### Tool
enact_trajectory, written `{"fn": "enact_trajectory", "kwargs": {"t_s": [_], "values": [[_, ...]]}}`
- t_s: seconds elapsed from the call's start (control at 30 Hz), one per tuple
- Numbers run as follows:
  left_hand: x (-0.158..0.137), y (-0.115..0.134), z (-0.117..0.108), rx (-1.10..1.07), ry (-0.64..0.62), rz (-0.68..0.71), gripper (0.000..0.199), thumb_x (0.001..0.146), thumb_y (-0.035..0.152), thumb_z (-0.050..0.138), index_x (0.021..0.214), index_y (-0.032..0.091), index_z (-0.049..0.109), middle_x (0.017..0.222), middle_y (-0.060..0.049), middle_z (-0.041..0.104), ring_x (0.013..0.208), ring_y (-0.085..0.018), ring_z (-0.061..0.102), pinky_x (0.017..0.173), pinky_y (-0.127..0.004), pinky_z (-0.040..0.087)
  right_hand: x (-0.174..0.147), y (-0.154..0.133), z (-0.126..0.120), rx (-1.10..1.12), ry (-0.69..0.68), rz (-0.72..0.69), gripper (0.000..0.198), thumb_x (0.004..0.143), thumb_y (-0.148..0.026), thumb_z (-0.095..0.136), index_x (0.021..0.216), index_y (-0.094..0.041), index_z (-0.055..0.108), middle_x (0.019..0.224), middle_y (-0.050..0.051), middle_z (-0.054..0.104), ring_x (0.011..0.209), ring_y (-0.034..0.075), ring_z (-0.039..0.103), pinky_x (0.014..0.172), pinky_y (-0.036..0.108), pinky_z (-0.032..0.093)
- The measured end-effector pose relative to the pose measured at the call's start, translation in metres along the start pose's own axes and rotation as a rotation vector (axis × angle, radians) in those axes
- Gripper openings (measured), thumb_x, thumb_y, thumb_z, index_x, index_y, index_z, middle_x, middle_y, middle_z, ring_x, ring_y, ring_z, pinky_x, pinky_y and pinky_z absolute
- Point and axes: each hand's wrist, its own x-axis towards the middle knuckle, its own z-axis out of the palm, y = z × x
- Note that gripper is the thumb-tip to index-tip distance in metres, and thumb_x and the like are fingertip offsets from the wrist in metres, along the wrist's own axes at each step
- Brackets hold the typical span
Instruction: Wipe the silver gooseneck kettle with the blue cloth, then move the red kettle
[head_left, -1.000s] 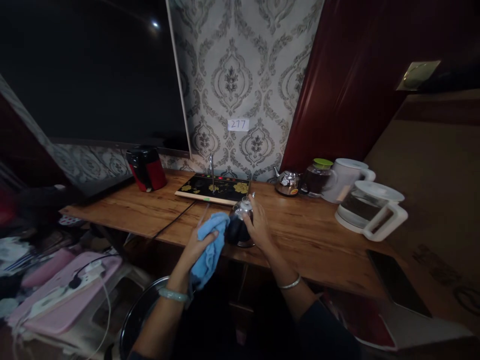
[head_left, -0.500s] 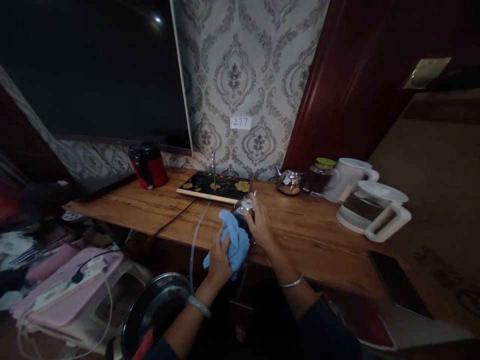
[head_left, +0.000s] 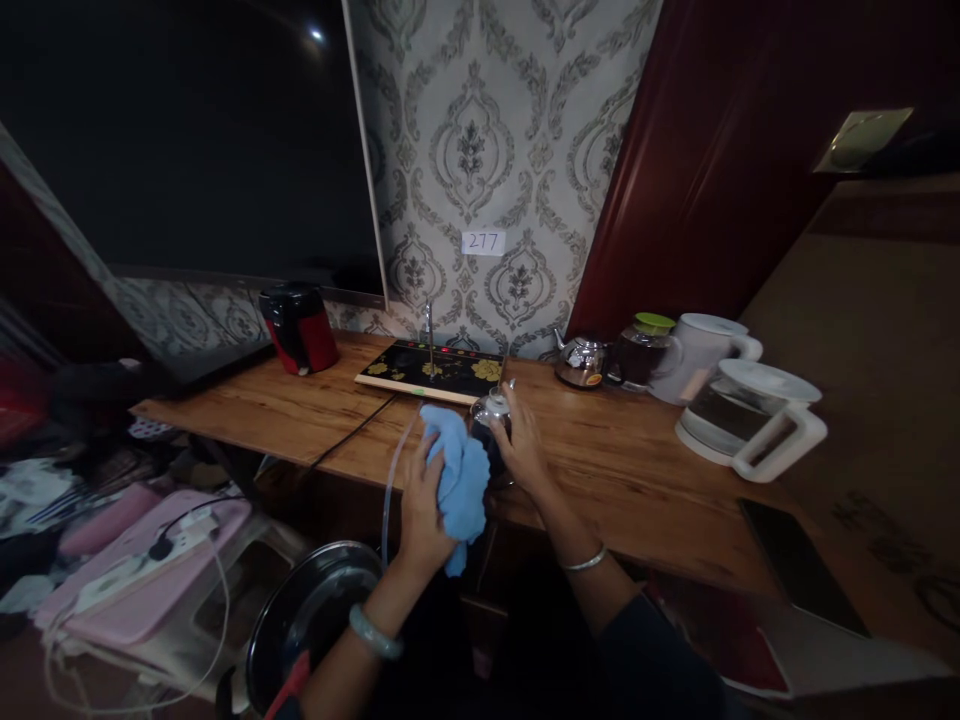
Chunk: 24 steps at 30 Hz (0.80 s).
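The left hand [head_left: 424, 510] gripped one blue cloth [head_left: 463, 490], overlapping the left side of one small kettle [head_left: 487, 422] (contact was hard to tell). That kettle stood near the front edge of the worktop [head_left: 615, 470], its long axis upright, its one spout [head_left: 511, 385] pointing up and toward the wall [head_left: 472, 290]. The right hand [head_left: 525, 450] held its upper right side, fingers curved. Rightward stood one other kettle [head_left: 580, 364] and three jugs [head_left: 716, 420].

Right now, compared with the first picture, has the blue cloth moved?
Yes, judged against the black floral panel, the blue cloth has moved rightward, closer to the right hand.
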Motion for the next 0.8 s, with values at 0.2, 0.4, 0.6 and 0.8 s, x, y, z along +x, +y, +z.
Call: {"fn": "enact_trajectory", "kwargs": {"t_s": [0.2, 0.4, 0.6, 0.8], "values": [[0.028, -0.005, 0.025, 0.176, -0.250, 0.105, 0.061, 0.074, 0.024, 0.067, 0.133, 0.020, 0.055, 0.143, -0.016, 0.047, 0.127, -0.034, 0.048, 0.103, -0.051, 0.044, 0.000, 0.007, -0.001, 0.021, -0.037, -0.039, 0.055, 0.100, -0.038, 0.032, 0.153, -0.027, 0.027, 0.150, 0.007, 0.046, 0.138, 0.023, 0.041, 0.114, 0.049, 0.034], [-0.001, -0.022, 0.040, 0.141, -0.038, 0.209, 0.055, 0.080, 0.026, 0.065, 0.133, 0.024, 0.050, 0.146, -0.016, 0.043, 0.129, -0.032, 0.047, 0.102, -0.052, 0.044, -0.001, 0.006, -0.002, 0.003, -0.034, -0.034, 0.056, 0.100, -0.040, 0.034, 0.153, -0.027, 0.027, 0.149, 0.009, 0.046, 0.136, 0.024, 0.043, 0.113, 0.049, 0.036], [-0.025, -0.035, 0.048, 0.106, 0.015, 0.193, 0.062, 0.082, 0.020, 0.062, 0.139, 0.026, 0.040, 0.151, -0.017, 0.035, 0.137, -0.031, 0.042, 0.106, -0.054, 0.042, -0.001, 0.001, -0.003, -0.015, -0.023, -0.020, 0.056, 0.100, -0.044, 0.036, 0.152, -0.026, 0.030, 0.147, 0.009, 0.049, 0.136, 0.025, 0.042, 0.113, 0.049, 0.036], [-0.049, -0.034, 0.056, -0.184, 0.064, -0.303, 0.064, 0.079, 0.038, 0.065, 0.136, 0.025, 0.041, 0.131, -0.013, 0.058, 0.119, -0.029, 0.058, 0.100, -0.049, 0.048, -0.001, 0.000, -0.003, -0.013, -0.017, -0.021, 0.055, 0.100, -0.043, 0.036, 0.152, -0.026, 0.031, 0.147, 0.009, 0.048, 0.135, 0.024, 0.043, 0.113, 0.049, 0.036]]}}
